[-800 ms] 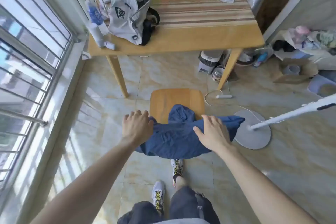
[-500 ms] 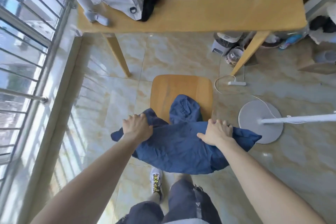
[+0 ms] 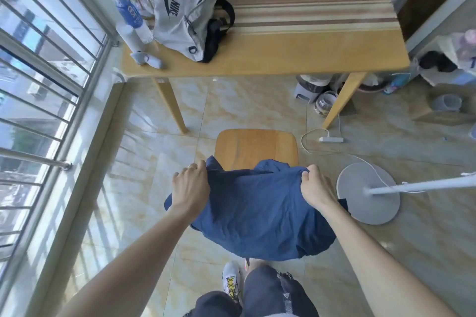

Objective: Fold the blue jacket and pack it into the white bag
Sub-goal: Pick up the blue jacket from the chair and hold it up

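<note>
The blue jacket (image 3: 257, 211) hangs in front of me, bunched, with its far edge over the near side of a wooden stool (image 3: 255, 147). My left hand (image 3: 190, 188) grips its left upper edge. My right hand (image 3: 315, 188) pinches its right upper edge. The cloth sags between and below both hands, and hides the stool's near edge. The white bag (image 3: 180, 20), with a black logo and black straps, lies on its side at the left end of the wooden table (image 3: 283, 59), well beyond the stool.
Bottles (image 3: 128, 15) and small items stand left of the bag; mugs line the table's back. A fan base (image 3: 368, 193) with its white pole is right of the stool. A power strip (image 3: 331, 139) and cable lie on the tiles. Window bars run along the left.
Both hands have closed on the jacket's upper edge and lifted it off the stool. The side parts that spread out left and right are now gathered in. The camera tilted back up toward the table.
</note>
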A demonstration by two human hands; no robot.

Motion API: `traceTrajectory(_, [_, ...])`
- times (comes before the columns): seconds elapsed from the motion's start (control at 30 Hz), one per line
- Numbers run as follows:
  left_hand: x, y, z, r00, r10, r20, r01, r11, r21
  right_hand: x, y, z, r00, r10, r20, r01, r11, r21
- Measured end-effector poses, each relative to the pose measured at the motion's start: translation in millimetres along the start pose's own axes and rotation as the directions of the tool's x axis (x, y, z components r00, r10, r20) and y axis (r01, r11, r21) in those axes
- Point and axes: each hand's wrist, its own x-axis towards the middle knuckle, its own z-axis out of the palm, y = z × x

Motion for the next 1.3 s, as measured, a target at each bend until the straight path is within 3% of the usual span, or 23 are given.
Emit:
traceTrajectory(0.1, [-19.0, 13.2, -38.6, 0.984, 0.055, -0.169, -0.079, 0.987, -0.137, -42.8, -19.3, -25.6, 0.997, -0.033, -0.072, 0.062, 0.892, 0.447])
traceTrajectory(0.23, [-81.1, 48.9, -108.4, 0.964, 0.16, -0.214, -0.241, 0.869, -0.432, -130.4, -59.2, -60.0, 0.953, -0.198, -0.23, 0.302, 0.685, 0.663])
traceTrajectory(0.33, [-141.6, 75.6, -167.1, 0.93, 0.298, -0.213, -0.358, 0.612, -0.705, -198.7, -82.4, -88.5, 0.881, -0.324, -0.345, 0.47, 0.515, 0.717])
traceTrajectory(0.4, [-171.8, 88.0, -198.9, 0.911, 0.351, -0.216, -0.359, 0.417, -0.835, -243.2, -93.4, -110.8, 0.837, -0.414, -0.358, 0.52, 0.4, 0.754])
traceTrajectory(0.5, [-197.0, 95.1, -236.4, 0.871, 0.363, -0.332, -0.404, 0.144, -0.903, -292.2, -91.6, -142.8, 0.761, -0.543, -0.356, 0.551, 0.248, 0.797])
traceTrajectory(0.6, [-210.9, 100.8, -273.6, 0.772, 0.309, -0.556, -0.62, 0.169, -0.766, -323.0, -76.7, -173.8, 0.641, -0.651, -0.406, 0.696, 0.271, 0.665])
traceTrajectory(0.7, [-233.9, 114.6, -313.3, 0.641, 0.32, -0.698, -0.761, 0.144, -0.633, -344.4, -53.9, -197.4, 0.401, -0.685, -0.608, 0.916, 0.317, 0.247])
traceTrajectory(0.73, [-241.9, 119.4, -326.5, 0.624, 0.31, -0.717, -0.774, 0.124, -0.62, -344.3, -43.7, -204.3, 0.329, -0.66, -0.675, 0.931, 0.349, 0.112])
traceTrajectory(0.77, [-247.8, 124.3, -339.1, 0.617, 0.299, -0.728, -0.776, 0.081, -0.625, -339.5, -31.5, -209.6, 0.302, -0.623, -0.722, 0.906, 0.423, 0.015])
traceTrajectory(0.8, [-254.4, 129.3, -352.7, 0.626, 0.283, -0.727, -0.765, 0.043, -0.642, -330.9, -17.5, -215.1, 0.327, -0.599, -0.731, 0.869, 0.495, -0.017])
traceTrajectory(0.9, [-276.0, 151.0, -390.7, 0.634, 0.261, -0.728, -0.734, -0.091, -0.673, -298.3, 26.1, -226.7, 0.622, -0.567, -0.54, 0.719, 0.687, 0.107])
traceTrajectory(0.97, [-290.0, 175.9, -409.7, 0.62, 0.256, -0.742, -0.739, -0.125, -0.662, -270.8, 49.4, -234.8, 0.701, -0.589, -0.401, 0.681, 0.72, 0.132])
traceTrajectory(1.03, [-300.9, 206.9, -423.2, 0.581, 0.228, -0.781, -0.783, -0.103, -0.613, -252.5, 62.5, -248.8, 0.722, -0.608, -0.329, 0.67, 0.733, 0.117])
traceTrajectory(1.1, [-303.5, 238.5, -431.2, 0.538, 0.178, -0.824, -0.835, -0.019, -0.55, -237.6, 70.1, -271.5, 0.714, -0.598, -0.365, 0.651, 0.758, 0.031])
traceTrajectory(1.2, [-294.4, 265.8, -431.4, 0.465, 0.134, -0.875, -0.849, 0.348, -0.397, -227.3, 75.7, -321.3, 0.686, -0.569, -0.453, 0.681, 0.721, 0.125])
traceTrajectory(1.3, [-278.6, 265.8, -424.9, 0.448, 0.233, -0.863, -0.654, 0.744, -0.138, -227.6, 69.0, -381.3, 0.634, -0.477, -0.608, 0.735, 0.617, 0.283])
